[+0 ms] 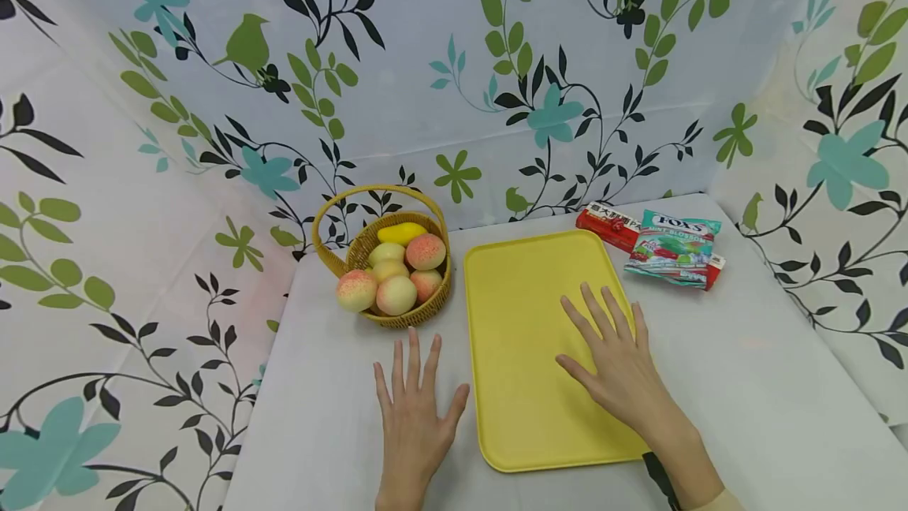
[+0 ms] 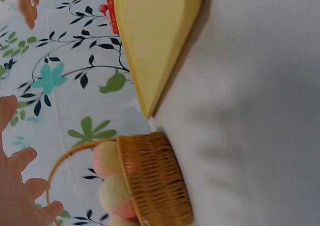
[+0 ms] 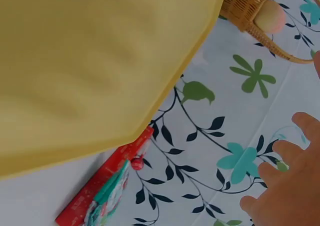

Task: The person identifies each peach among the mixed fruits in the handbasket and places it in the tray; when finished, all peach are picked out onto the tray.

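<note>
Fingers spread, my left hand (image 1: 414, 420) hovers over the white table just below a wicker basket (image 1: 383, 320) and holds nothing. Inside the basket are several peaches (image 1: 396, 295) and a yellow fruit (image 1: 401, 233) of unclear kind. My right hand (image 1: 620, 365), also spread and holding nothing, is above the right side of a yellow tray (image 1: 525, 353). Both wrist views show the hands raised, with shadows beneath them. In the right wrist view, the tray (image 3: 100, 76) fills the upper left and the right hand (image 3: 295, 181) appears at the lower right.
A teal Fox's candy bag (image 1: 674, 247) lies on a long red package (image 1: 613, 227) at the back right, near the tray's far corner. The basket's tall handle (image 1: 379, 189) arches up. A patterned cloth (image 1: 397, 101) hangs behind the table (image 1: 326, 416).
</note>
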Available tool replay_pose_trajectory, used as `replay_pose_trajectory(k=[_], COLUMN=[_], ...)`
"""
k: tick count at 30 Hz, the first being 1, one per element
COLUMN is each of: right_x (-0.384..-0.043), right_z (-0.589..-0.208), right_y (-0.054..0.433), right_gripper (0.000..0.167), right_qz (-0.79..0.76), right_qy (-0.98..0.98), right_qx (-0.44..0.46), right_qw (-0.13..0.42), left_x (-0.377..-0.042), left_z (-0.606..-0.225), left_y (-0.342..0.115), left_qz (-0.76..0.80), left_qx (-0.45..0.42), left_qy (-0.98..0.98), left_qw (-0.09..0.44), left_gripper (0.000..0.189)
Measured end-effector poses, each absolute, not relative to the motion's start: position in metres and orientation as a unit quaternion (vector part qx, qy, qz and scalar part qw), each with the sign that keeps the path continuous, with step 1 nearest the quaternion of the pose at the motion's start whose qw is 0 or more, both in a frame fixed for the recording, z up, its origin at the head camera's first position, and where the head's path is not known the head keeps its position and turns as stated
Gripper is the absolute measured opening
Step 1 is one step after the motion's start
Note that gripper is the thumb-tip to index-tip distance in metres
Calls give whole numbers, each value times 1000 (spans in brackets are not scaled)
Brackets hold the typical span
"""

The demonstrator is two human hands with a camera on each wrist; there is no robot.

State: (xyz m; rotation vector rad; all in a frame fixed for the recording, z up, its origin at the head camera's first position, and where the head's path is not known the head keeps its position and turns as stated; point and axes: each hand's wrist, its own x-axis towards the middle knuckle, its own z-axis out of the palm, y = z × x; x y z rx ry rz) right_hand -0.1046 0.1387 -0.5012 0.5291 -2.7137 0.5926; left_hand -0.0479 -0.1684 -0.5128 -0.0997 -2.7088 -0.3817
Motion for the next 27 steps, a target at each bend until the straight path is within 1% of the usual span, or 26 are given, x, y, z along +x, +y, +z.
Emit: replay_pose_trajectory(k=[7,13,16,22,27], right_x=[-131,-168,-189,-218,-233], right_z=[-485,-472,-467,-455,-449], right_y=[109,79,59,10,-36], right_gripper=[85,83,81,78,84], right_qz=[227,208,202,188,176], right_qy=[-935,-920,-911,-891,-876], right_qx=[238,308,341,398,438], right_qw=[135,123,116,109,100], left_x=[-63,-81,-92,-113,-121], left_z=[-529,-534,-537,-550,-552], left_y=[-209,-233,-242,-256,-259], left_qz=[-162,-170,-166,-144,-134], left_qx=[7,20,20,18,19], left_qy=[-971,-973,-974,-984,-987], left_qw=[173,158,151,108,91], left_gripper=[79,77,78,84,88])
